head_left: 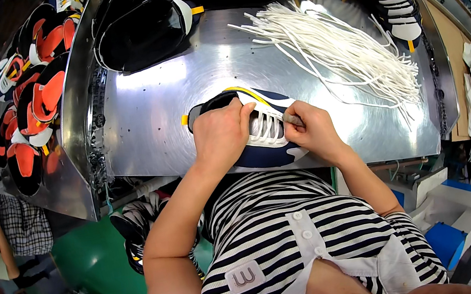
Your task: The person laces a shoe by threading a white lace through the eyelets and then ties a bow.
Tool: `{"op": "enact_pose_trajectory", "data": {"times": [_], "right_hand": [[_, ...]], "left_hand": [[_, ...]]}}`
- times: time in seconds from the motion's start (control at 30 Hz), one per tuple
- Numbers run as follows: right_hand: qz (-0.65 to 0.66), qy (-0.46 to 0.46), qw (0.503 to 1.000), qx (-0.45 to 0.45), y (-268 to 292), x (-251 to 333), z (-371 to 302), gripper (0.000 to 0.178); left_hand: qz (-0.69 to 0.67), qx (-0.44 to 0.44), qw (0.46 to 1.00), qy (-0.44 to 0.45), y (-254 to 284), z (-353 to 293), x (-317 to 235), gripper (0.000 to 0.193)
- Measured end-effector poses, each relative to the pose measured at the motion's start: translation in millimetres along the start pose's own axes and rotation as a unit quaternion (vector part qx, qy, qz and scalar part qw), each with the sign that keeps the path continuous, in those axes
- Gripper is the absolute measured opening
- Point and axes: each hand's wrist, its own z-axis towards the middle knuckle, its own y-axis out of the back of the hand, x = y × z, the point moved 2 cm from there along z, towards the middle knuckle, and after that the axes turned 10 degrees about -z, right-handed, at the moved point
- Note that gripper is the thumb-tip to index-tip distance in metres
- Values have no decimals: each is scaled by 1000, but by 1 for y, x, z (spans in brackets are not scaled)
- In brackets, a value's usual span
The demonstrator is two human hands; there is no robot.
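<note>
A navy, white and yellow shoe upper [262, 156] lies on the metal tabletop in front of me, its heel tab to the left. White shoelace [267, 125] crosses its opening in several rows. My left hand [221, 132] is closed around the ankle end of the upper, thumb toward the lace rows. At the other end of the rows, my right hand [312, 131] pinches at the shoelace, with fingers curled in. The fingers hide most of what lies between them.
A bundle of loose white laces [345, 52] lies at the right on the metal tabletop [148, 115]. Dark shoe uppers [143, 34] line its far edge. Orange-lined uppers [44, 99] fill the left side. A blue and grey bin [455, 215] stands below right.
</note>
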Motion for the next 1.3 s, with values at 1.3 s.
{"op": "enact_pose_trajectory", "data": {"times": [1.3], "right_hand": [[-277, 334, 897, -79, -38, 79, 212, 37]], "left_hand": [[222, -160, 961, 33, 147, 78, 72, 31]]}}
